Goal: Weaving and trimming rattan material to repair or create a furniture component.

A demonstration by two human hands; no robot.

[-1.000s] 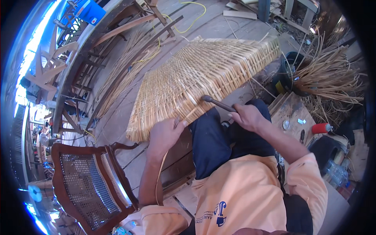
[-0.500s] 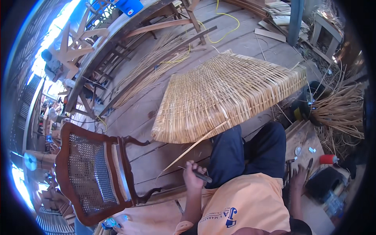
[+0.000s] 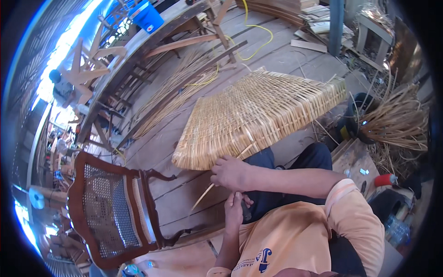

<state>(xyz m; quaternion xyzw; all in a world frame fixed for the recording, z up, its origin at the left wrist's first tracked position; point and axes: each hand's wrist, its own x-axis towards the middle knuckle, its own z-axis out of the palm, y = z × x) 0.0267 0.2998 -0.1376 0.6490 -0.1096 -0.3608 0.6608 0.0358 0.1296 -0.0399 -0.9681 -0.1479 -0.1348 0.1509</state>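
Note:
A large woven panel (image 3: 249, 115) of pale cane rests over my knees, its near edge facing me. From that edge a loose cane strip (image 3: 201, 198) sticks out down and to the left. My right hand (image 3: 230, 173) reaches across my body and closes on this strip, just below the woven edge. Close beneath it, my left hand (image 3: 235, 210) is closed around a short dark-handled tool (image 3: 246, 213); its working end is hidden between the hands.
A carved wooden chair (image 3: 113, 210) with cane mesh lies to my left. At right are a bundle of cane strips (image 3: 397, 122) in a dark bucket, and a red spool (image 3: 384, 180). Long canes (image 3: 173, 99) lie on the plank floor beside a workbench. A blue bucket (image 3: 146, 16) is far left.
My right hand has come from the board at right across to the loose strip and taken hold of it. My left hand, with the tool, has shifted slightly right. The view has shifted a little.

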